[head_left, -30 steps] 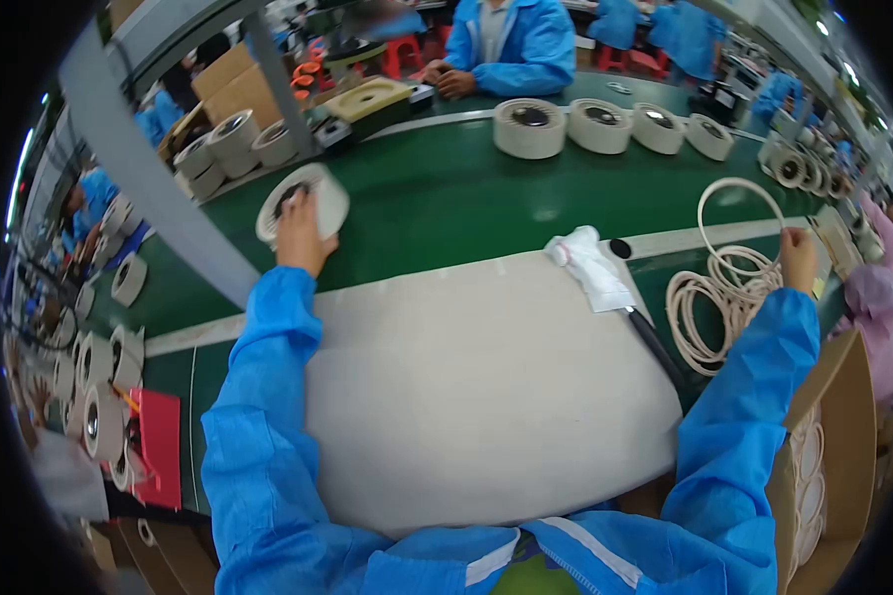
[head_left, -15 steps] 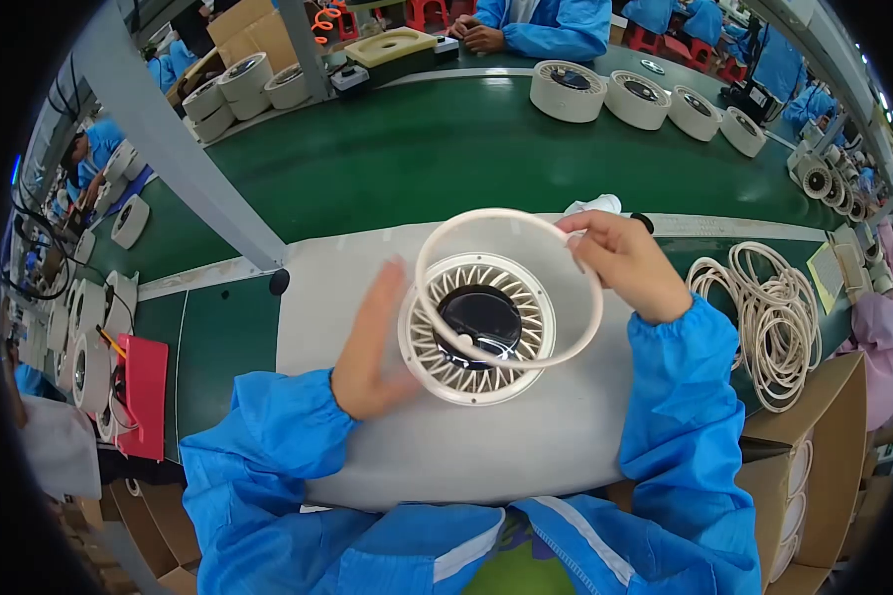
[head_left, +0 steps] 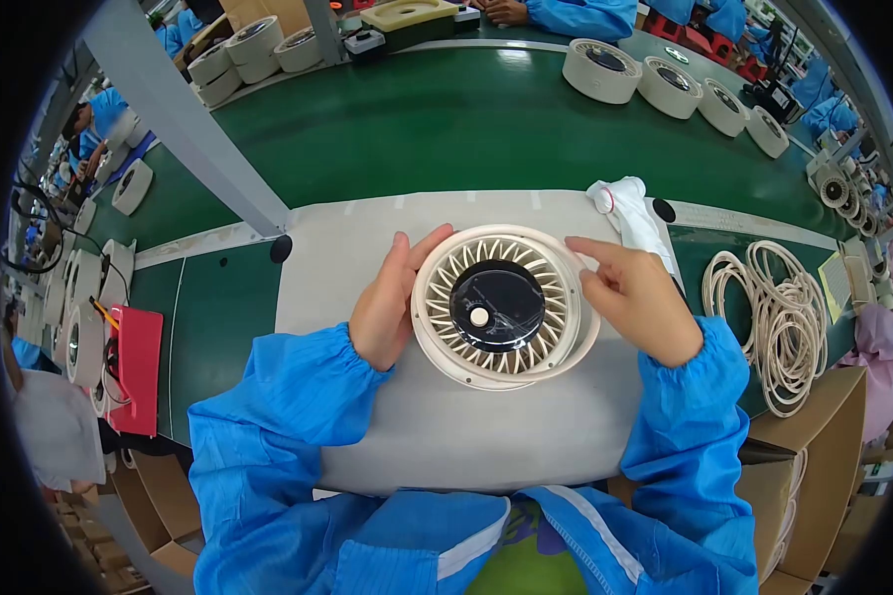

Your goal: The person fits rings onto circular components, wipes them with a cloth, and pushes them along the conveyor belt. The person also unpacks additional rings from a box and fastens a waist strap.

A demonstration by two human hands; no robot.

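A round white grille unit with radial slats and a glossy black disc in its centre lies face up on the grey mat. A thin white ring rests over it, close to its left rim and jutting out past its right rim. My left hand is open, its fingers stretched along the left side of the unit and ring. At the right edge, my right hand has thumb and forefinger at the ring, which seems pinched between them. A small pale round spot shows on the black disc.
Coiled white rings lie to the right, above an open cardboard box. A crumpled white cloth sits behind the mat. Several round white units stand across the green table. A grey post and red bin are left.
The ring has come down from above the unit to lie over it. My left hand has moved up and right to the unit's side. The view has shifted slightly.
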